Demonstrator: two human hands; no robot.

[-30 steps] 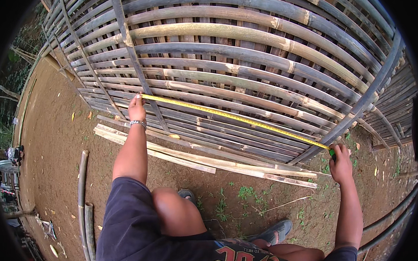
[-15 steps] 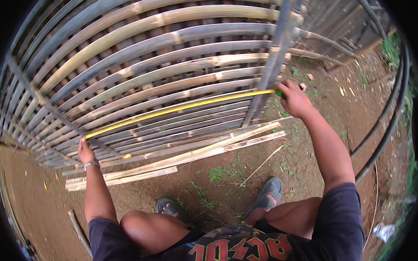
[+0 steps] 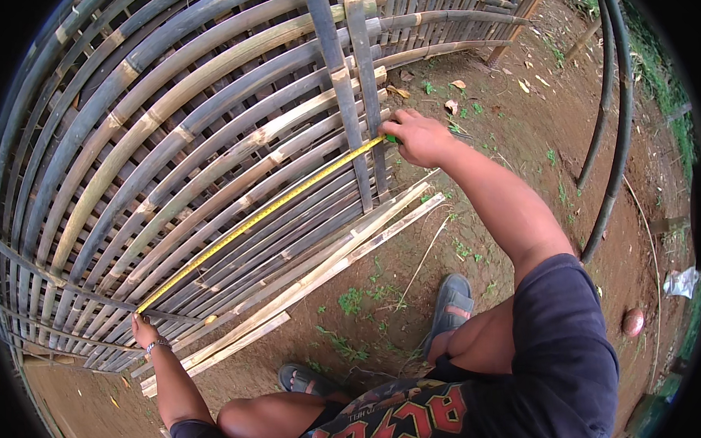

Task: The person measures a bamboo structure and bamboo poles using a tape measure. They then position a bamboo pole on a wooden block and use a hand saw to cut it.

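A yellow tape measure (image 3: 259,215) stretches taut across the slats of a bamboo fence panel (image 3: 170,136). My left hand (image 3: 144,331) pinches the tape's end beside a crosswise bamboo strip at the panel's lower left. My right hand (image 3: 417,137) closes around the tape's case, of which only a bit of green shows under the fingers. That hand is just right of two upright bamboo strips (image 3: 349,95). The tape slants upward from left to right.
Loose split bamboo strips (image 3: 314,278) lie on the bare soil along the panel's foot. Dark curved poles (image 3: 624,124) stand at the right. A reddish ball (image 3: 633,322) and a white plastic scrap (image 3: 681,282) lie at the far right. My sandalled feet (image 3: 452,304) rest on the ground.
The view has turned, so the panel and tape now slant more steeply. Both hands still hold the tape at its two ends, stretched over the panel.
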